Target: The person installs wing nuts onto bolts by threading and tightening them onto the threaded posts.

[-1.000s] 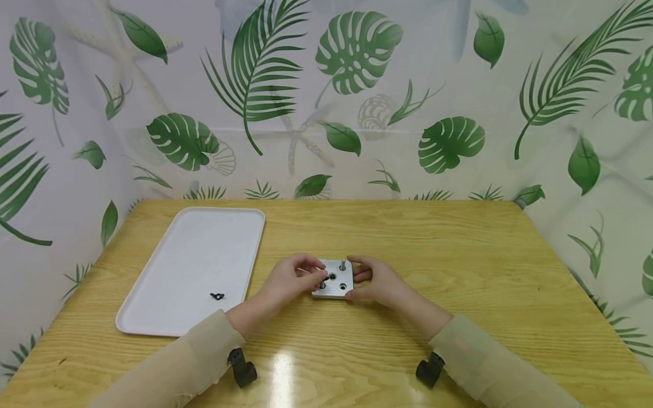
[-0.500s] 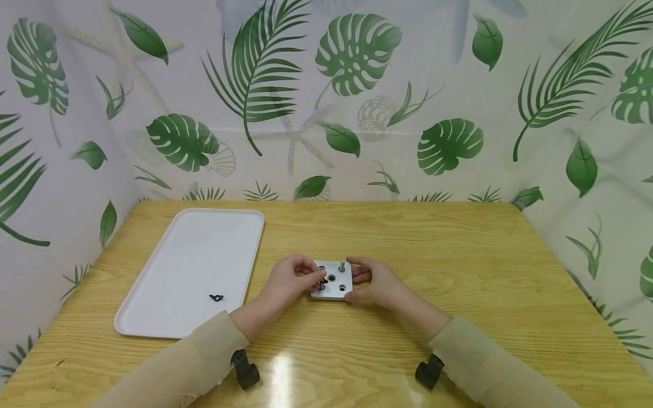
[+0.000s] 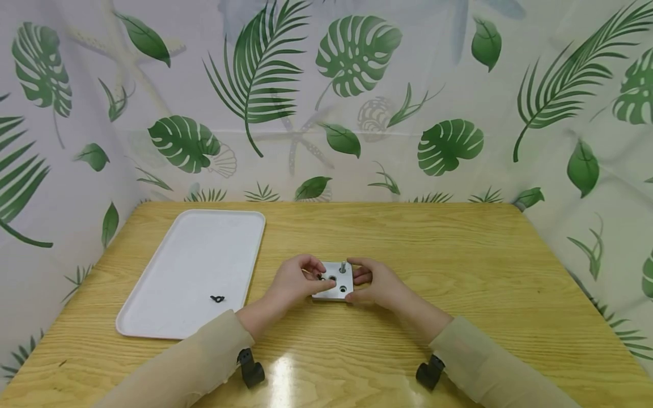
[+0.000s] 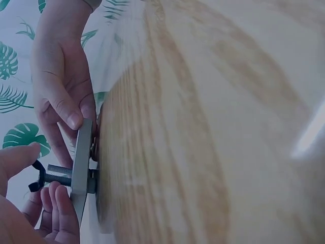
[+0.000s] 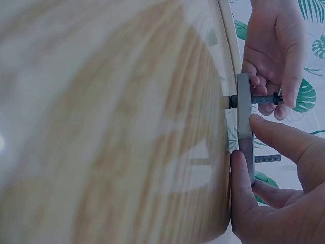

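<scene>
A square metal plate (image 3: 334,294) with several holes stands just above the tabletop on bolt heads, its bolts pointing up. My right hand (image 3: 378,282) grips the plate's right edge between thumb and fingers. At the plate's left side, my left hand (image 3: 292,280) has its fingers curled round a black wing nut (image 4: 40,176) on top of one bolt (image 4: 58,179). The left thumb lies against a wing of the nut and reaches over the plate in the head view. A second bolt (image 5: 267,158) stands bare at the far right corner. The left hand hides the plate's left holes.
A white tray (image 3: 204,255) lies on the left of the wooden table (image 3: 433,243). Another black wing nut (image 3: 217,298) rests near the tray's front right. A leaf-patterned cloth (image 3: 388,158) hangs behind the table and at both sides.
My left thumb has swung right, from beside the wing nut to across the plate, and that hand has turned slightly. My right hand stays at the plate's edge.
</scene>
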Demonstrator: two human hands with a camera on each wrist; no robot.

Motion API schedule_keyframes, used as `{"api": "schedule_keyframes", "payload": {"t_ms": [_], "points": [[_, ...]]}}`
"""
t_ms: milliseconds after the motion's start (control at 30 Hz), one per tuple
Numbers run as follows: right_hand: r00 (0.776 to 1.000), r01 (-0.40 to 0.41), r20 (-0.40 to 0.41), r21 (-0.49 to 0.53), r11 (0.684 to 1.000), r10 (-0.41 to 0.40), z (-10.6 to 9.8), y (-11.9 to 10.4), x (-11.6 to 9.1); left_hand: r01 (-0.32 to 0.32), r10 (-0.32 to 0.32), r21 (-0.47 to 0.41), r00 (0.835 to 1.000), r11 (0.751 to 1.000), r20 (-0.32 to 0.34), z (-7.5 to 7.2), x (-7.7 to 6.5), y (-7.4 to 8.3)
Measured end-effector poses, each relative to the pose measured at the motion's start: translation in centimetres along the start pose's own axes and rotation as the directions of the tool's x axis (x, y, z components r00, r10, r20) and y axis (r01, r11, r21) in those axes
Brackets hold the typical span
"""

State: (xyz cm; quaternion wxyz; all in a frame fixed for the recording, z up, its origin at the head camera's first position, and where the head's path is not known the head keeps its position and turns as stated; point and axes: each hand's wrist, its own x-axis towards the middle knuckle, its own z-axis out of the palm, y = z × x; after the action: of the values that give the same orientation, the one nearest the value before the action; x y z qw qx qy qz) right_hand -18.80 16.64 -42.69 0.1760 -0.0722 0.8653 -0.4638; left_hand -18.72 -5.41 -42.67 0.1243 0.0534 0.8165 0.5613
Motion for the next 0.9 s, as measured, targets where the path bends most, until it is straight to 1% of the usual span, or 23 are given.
{"api": "schedule_keyframes", "payload": {"t_ms": [167,300,433,600,667,800,900], "points": [[1.000,0.005,0.001,0.000,1.000,-0.005,0.1,0.0,0.0,-0.003,0.003,0.024,1.000,1.000,-0.004,0.0,0.0,0.3],[1.000,0.002,0.002,0.003,1.000,-0.002,0.0,-0.1,-0.1,0.007,-0.007,-0.003,1.000,1.000,0.007,-0.4,-0.2,0.4],[1.000,0.008,0.003,0.002,1.000,-0.008,-0.1,-0.3,-0.2,0.002,-0.001,-0.028,0.999,1.000,0.034,-0.8,-0.2,0.4],[1.000,0.014,0.005,-0.002,1.000,-0.014,-0.1,-0.3,-0.2,-0.029,0.030,-0.009,0.996,1.000,0.078,-1.3,-0.2,0.2],[1.000,0.007,0.001,0.002,1.000,-0.007,-0.1,-0.2,-0.2,-0.036,0.037,-0.015,0.994,0.999,0.099,-1.4,-0.1,0.1],[1.000,0.005,0.004,0.001,1.000,-0.005,-0.1,-0.1,0.0,-0.029,0.034,-0.037,0.990,0.999,0.138,-1.6,0.1,0.0],[1.000,-0.001,0.007,0.007,1.000,0.001,-0.1,0.0,0.0,-0.019,0.021,-0.022,0.991,1.000,0.134,-1.4,0.1,0.0]]}}
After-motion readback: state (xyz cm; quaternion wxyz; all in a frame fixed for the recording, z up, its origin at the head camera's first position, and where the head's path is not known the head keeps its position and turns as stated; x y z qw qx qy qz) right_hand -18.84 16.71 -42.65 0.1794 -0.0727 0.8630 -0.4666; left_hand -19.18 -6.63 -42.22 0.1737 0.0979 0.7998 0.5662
